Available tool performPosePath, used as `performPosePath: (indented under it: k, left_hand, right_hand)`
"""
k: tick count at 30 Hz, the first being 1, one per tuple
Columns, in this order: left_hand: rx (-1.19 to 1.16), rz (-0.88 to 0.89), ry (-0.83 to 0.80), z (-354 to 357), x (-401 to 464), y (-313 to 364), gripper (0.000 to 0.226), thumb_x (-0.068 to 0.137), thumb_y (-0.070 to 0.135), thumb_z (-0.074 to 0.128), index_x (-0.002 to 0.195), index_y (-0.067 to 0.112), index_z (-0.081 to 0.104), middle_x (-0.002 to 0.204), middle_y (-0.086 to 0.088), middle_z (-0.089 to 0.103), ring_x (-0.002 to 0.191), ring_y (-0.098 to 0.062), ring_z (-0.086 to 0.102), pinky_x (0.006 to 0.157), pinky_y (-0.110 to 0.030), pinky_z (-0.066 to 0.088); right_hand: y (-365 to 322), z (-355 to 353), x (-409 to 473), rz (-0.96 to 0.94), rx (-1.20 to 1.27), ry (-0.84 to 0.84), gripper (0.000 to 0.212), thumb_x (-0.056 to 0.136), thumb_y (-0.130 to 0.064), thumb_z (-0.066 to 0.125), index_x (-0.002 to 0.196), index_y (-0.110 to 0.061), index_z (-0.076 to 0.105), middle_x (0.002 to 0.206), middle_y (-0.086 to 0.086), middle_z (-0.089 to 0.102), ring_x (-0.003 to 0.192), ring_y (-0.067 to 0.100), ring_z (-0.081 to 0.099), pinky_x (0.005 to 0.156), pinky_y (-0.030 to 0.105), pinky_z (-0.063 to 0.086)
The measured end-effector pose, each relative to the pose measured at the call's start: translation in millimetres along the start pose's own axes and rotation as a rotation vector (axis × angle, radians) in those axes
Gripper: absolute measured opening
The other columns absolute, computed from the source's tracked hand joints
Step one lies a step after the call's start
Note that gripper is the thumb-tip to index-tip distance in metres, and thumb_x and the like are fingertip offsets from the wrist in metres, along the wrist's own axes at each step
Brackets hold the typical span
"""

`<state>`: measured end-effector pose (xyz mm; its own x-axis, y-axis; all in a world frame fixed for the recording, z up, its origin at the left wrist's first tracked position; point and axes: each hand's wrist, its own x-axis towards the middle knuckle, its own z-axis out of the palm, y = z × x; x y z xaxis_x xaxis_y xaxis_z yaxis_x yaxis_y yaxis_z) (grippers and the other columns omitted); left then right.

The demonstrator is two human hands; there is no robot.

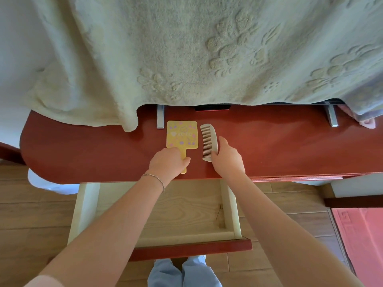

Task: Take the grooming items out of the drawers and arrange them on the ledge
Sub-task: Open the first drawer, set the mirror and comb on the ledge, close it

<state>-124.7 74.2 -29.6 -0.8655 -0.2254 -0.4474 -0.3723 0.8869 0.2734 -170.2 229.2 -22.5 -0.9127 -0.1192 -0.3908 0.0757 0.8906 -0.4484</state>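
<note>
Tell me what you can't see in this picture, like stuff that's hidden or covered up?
Head view only:
- What stands under the pale green embossed blanket: covered; only grey metal feet and a dark strip show.
- Handle of the yellow paddle-shaped hand mirror: mostly under the left hand.
- Back edge of the pale curved comb: partly under the right hand.
- Open wooden drawer: its back is beneath the red-brown ledge, parts behind the forearms.

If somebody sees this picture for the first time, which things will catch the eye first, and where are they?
First, the two hands at the centre of the red ledge: the left hand grips the handle of a yellow hand mirror, and the right hand holds a pale comb just beside it. Behind them a large pale green blanket fills the top of the view. Below the ledge, a wooden drawer stands pulled open.
</note>
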Motion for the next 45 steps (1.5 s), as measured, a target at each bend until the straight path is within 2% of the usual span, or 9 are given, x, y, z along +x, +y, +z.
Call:
performPosePath:
  k: [7, 9, 12, 15, 18, 22, 29, 35, 45]
  left_hand:
    - [-0.145, 0.318, 0.354, 10, -46, -33, 0.021, 0.088, 0.034, 0.056, 0.079, 0.015, 0.054, 0.069, 0.009, 0.05, 0.061, -0.014, 0.051, 0.052, -0.03, 0.042]
    - [-0.101, 0.457, 0.399, 19, -61, -49, 0.022, 0.085, 0.035, 0.057, 0.09, 0.015, 0.061, 0.086, 0.006, 0.06, 0.076, -0.013, 0.057, 0.06, -0.03, 0.051]
    - [-0.014, 0.548, 0.358, 33, -83, -72, 0.049, 0.083, 0.049, 0.052, 0.115, 0.012, 0.059, 0.119, -0.002, 0.061, 0.114, -0.019, 0.056, 0.093, -0.035, 0.049]
    - [0.12, 0.576, 0.2, 50, -104, -90, 0.081, 0.08, 0.067, 0.042, 0.141, 0.014, 0.035, 0.15, 0.0, 0.033, 0.141, -0.018, 0.023, 0.112, -0.039, 0.02]
    - [0.232, 0.583, 0.09, 65, -121, -101, 0.1, 0.075, 0.076, 0.037, 0.149, 0.018, 0.002, 0.155, 0.003, -0.002, 0.141, -0.016, -0.009, 0.11, -0.045, -0.005]
    - [0.323, 0.565, 0.047, 83, -137, -111, 0.114, 0.068, 0.084, 0.035, 0.144, 0.02, -0.021, 0.154, 0.003, -0.012, 0.141, -0.015, -0.02, 0.112, -0.043, -0.012]
    - [0.402, 0.544, 0.067, 91, -142, -120, 0.122, 0.058, 0.083, 0.047, 0.149, 0.01, 0.01, 0.155, -0.006, 0.016, 0.143, -0.02, 0.005, 0.112, -0.043, 0.004]
    - [0.417, 0.523, 0.117, 81, -134, -116, 0.126, 0.054, 0.081, 0.058, 0.148, 0.008, 0.017, 0.155, -0.008, 0.02, 0.142, -0.022, 0.011, 0.111, -0.045, 0.011]
    - [0.447, 0.508, 0.31, 53, -94, -106, 0.114, 0.058, 0.062, 0.074, 0.143, 0.005, 0.026, 0.15, -0.011, 0.032, 0.139, -0.026, 0.028, 0.11, -0.048, 0.024]
  right_hand:
    - [19, 25, -61, -0.501, -0.175, 0.147, 0.047, 0.09, -0.028, 0.052, 0.134, -0.015, 0.044, 0.115, 0.005, 0.06, 0.106, 0.024, 0.053, 0.085, 0.039, 0.049]
    - [27, 42, -77, -0.611, -0.281, 0.111, 0.054, 0.085, -0.031, 0.058, 0.134, -0.014, 0.044, 0.125, 0.005, 0.057, 0.118, 0.025, 0.051, 0.096, 0.045, 0.046]
    - [33, 63, -97, -0.704, -0.416, 0.023, 0.067, 0.084, -0.046, 0.049, 0.141, -0.012, 0.035, 0.147, 0.007, 0.038, 0.138, 0.025, 0.03, 0.114, 0.046, 0.021]
    - [39, 76, -110, -0.727, -0.505, -0.064, 0.081, 0.081, -0.063, 0.028, 0.146, -0.014, 0.022, 0.154, 0.007, 0.024, 0.143, 0.025, 0.016, 0.114, 0.048, 0.014]
    - [40, 83, -121, -0.745, -0.539, -0.181, 0.093, 0.078, -0.076, 0.02, 0.149, -0.019, 0.002, 0.158, 0.005, 0.0, 0.144, 0.022, -0.007, 0.116, 0.045, -0.002]
    - [42, 87, -131, -0.791, -0.581, -0.256, 0.103, 0.075, -0.079, 0.033, 0.147, -0.023, -0.013, 0.155, 0.002, -0.017, 0.141, 0.021, -0.021, 0.113, 0.041, -0.014]
    - [47, 95, -133, -0.873, -0.68, -0.239, 0.108, 0.074, -0.069, 0.052, 0.148, -0.018, -0.007, 0.154, 0.005, -0.012, 0.141, 0.026, -0.015, 0.11, 0.044, -0.012]
    - [42, 90, -127, -0.835, -0.729, -0.096, 0.118, 0.057, -0.078, 0.061, 0.145, -0.008, 0.024, 0.153, 0.01, 0.025, 0.141, 0.025, 0.021, 0.116, 0.046, 0.017]
    - [16, 91, -101, -0.787, -0.766, 0.11, 0.098, 0.07, -0.047, 0.074, 0.145, -0.008, 0.024, 0.154, 0.009, 0.023, 0.141, 0.023, 0.022, 0.113, 0.043, 0.016]
